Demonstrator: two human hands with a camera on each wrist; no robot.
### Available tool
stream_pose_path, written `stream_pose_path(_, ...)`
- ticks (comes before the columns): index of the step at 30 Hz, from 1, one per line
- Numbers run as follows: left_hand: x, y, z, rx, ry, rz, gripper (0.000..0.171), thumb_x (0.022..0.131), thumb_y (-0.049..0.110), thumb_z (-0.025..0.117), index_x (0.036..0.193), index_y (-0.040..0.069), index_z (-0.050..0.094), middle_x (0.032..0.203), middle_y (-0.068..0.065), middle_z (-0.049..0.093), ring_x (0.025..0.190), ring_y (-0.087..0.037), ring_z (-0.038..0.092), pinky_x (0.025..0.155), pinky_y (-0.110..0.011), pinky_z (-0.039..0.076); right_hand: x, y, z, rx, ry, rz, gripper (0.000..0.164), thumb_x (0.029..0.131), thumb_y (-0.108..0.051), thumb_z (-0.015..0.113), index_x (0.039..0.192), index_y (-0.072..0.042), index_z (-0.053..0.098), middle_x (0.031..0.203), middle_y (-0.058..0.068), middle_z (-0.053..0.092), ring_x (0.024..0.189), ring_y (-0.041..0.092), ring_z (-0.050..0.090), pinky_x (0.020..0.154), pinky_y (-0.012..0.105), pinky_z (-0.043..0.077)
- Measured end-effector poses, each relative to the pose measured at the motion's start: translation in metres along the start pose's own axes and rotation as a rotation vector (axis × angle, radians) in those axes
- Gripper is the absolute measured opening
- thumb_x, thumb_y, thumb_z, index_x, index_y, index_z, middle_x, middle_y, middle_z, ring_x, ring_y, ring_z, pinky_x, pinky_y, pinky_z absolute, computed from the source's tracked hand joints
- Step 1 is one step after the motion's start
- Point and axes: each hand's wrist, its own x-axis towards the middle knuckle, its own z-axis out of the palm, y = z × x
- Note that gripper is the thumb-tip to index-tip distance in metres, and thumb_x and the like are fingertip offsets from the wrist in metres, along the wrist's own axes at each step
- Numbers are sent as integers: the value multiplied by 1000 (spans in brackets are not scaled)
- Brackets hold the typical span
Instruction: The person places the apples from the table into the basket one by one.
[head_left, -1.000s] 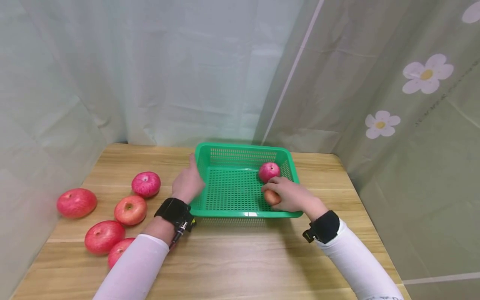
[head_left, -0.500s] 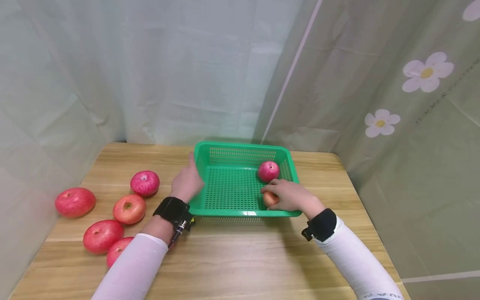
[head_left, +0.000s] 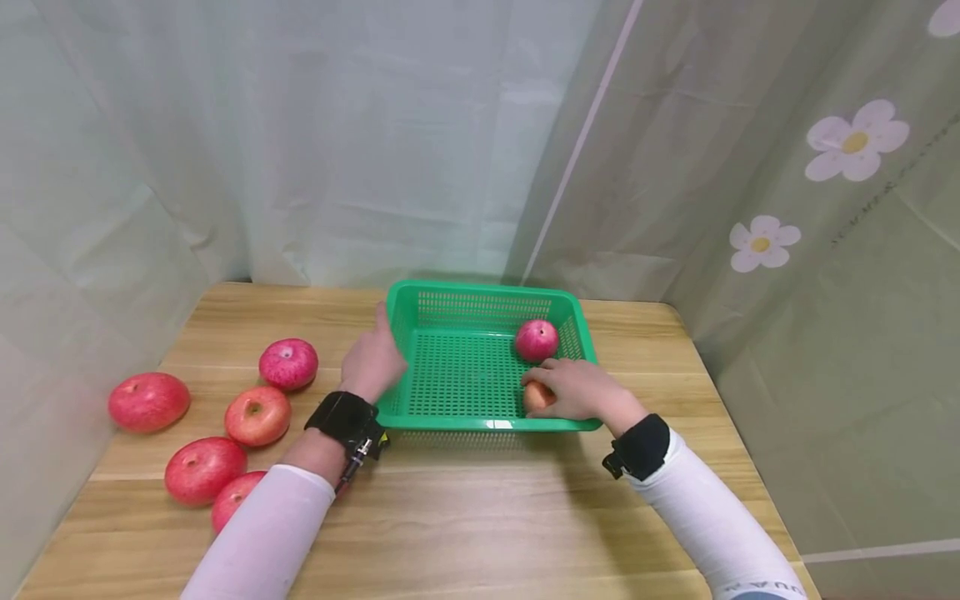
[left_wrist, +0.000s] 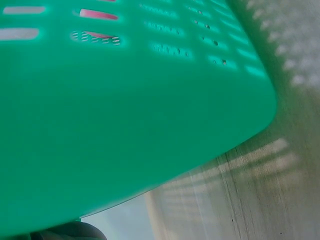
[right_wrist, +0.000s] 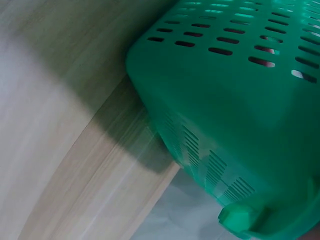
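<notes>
Left hand (head_left: 372,361) grips the green plastic basket (head_left: 457,424); right hand (head_left: 582,390) clasps an apple (head_left: 537,399) inside it, best released low and gently.

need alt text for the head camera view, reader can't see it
A person's right hand holds an apple inside a green basket, near a second apple, while the left hand is at the basket's left rim. Five more apples lie on the wooden table to the left, one partly hidden behind a white sleeve.
</notes>
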Motion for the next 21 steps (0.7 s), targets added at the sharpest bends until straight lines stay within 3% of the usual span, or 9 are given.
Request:
stream_pose_path(5,0,0,0,3,-1,-1,112,90,0,65,170,9,-13,78,-15,60,63,-30,60,53,-40,46,0,0,2,13,-10,21,58,94,-68,68,135,-27,70,113,-3,65,97,19,59,86,40,52)
stream_pose_path(21,1,-1,1,-5,-6,-2,111,90,-1,63,170,10,-14,73,-12,58,58,-26,57,51,-39,45,-2,3,4,9,38,-23,54,98,-63,65,135,-25,72,121,-1,68,105,19,63,93,43,53)
